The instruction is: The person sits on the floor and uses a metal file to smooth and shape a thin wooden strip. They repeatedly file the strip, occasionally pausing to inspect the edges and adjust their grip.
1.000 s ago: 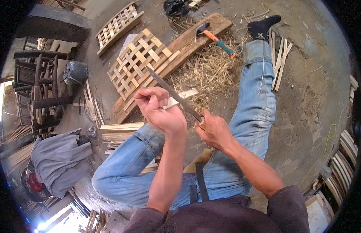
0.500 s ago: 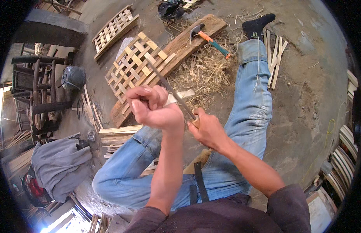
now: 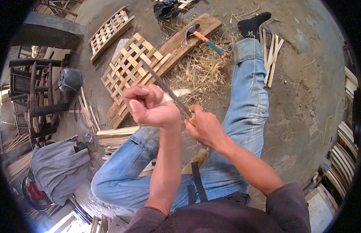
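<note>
My left hand [image 3: 152, 105] is raised over my bent leg with its fingers curled in. A pale wooden strip [image 3: 182, 93] sticks out from beside it, mostly hidden by the hand and the blade. In my right hand [image 3: 206, 127] is the wooden handle of a knife [image 3: 167, 87]. Its long narrow blade slants up and left, passing close to my left hand and across the strip. Beyond them, a woven slat panel [image 3: 130, 66] leans on a thick wooden plank [image 3: 176, 58]. On the plank rests a hammer [image 3: 205, 40] with an orange and green handle.
A heap of shavings [image 3: 205, 72] lies between the plank and my outstretched leg. Loose slats [image 3: 272, 58] are beside my foot, and a slat bundle [image 3: 116, 132] is near my bent knee. A second woven panel [image 3: 109, 33] stands far left, dark chairs [image 3: 35, 89] nearer left.
The whole scene has shifted slightly left in the view. Both hands keep nearly the same pose, with the knife still in the right one and the strip by the left.
</note>
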The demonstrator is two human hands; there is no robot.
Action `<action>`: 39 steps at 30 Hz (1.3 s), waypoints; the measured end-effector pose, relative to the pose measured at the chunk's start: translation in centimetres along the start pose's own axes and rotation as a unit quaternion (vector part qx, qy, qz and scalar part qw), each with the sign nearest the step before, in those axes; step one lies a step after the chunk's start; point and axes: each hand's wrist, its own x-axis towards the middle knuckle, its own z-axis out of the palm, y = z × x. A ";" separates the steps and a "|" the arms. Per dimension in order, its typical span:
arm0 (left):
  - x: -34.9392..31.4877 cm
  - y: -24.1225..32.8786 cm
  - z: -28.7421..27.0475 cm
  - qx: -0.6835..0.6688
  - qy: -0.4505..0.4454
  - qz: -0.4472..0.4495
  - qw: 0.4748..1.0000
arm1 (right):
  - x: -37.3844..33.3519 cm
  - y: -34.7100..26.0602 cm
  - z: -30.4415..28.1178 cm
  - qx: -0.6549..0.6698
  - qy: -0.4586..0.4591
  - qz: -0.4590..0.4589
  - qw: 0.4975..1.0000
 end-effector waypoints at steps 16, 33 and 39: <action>-0.1 -0.6 0.0 0.040 -0.053 0.042 0.997 | 0.2 -0.2 -0.1 0.023 0.048 -0.053 0.997; -0.2 -0.6 -1.9 0.074 -0.047 0.034 0.996 | -0.1 -0.8 -0.5 0.035 0.037 -0.023 0.998; 0.8 1.0 -0.1 0.199 -0.062 0.051 0.977 | -0.9 1.3 -0.5 0.005 -0.035 0.032 0.999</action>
